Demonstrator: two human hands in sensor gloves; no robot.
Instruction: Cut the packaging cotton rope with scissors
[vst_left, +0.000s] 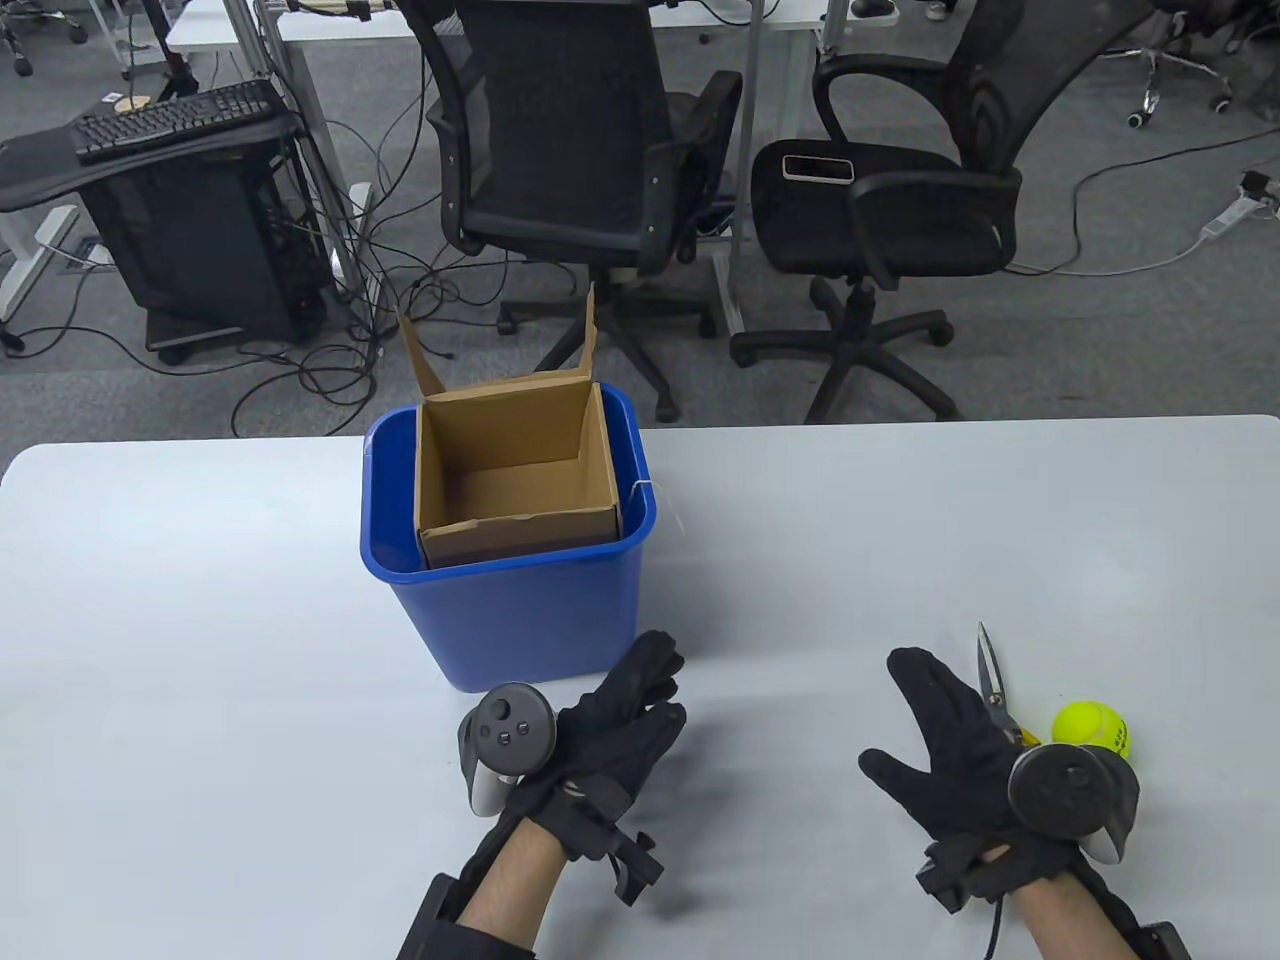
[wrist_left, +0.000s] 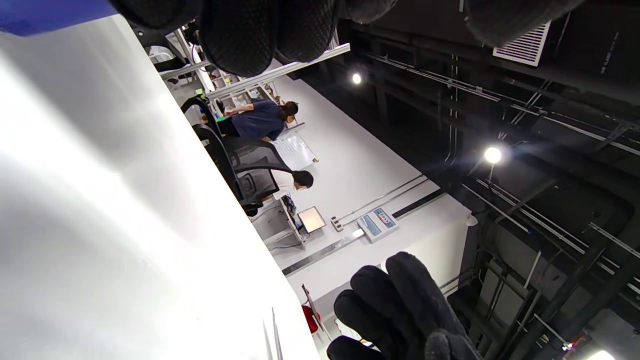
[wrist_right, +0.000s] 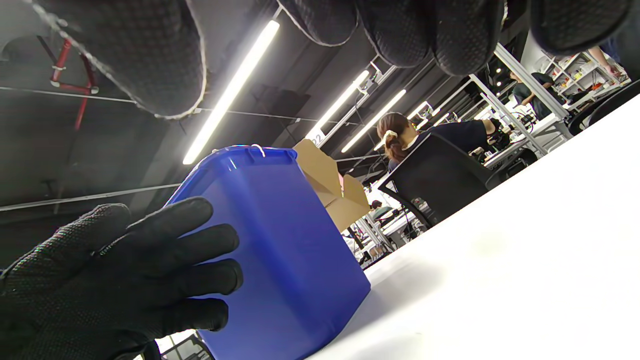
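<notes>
An open cardboard box (vst_left: 515, 470) stands inside a blue bin (vst_left: 520, 600) on the white table (vst_left: 200, 620). A thin white rope (vst_left: 645, 487) hangs over the bin's right rim; it also shows on the rim in the right wrist view (wrist_right: 258, 148). Scissors (vst_left: 993, 685) with yellow handles lie on the table just right of my right hand (vst_left: 945, 740). My right hand is open and empty, fingers spread. My left hand (vst_left: 625, 715) is open and empty, just in front of the bin's near wall; it also shows in the right wrist view (wrist_right: 125, 270).
A yellow tennis ball (vst_left: 1090, 728) lies right of the scissors, next to my right wrist tracker (vst_left: 1072, 795). Two black office chairs (vst_left: 600, 170) stand beyond the table's far edge. The bin (wrist_right: 280, 250) fills the middle of the right wrist view.
</notes>
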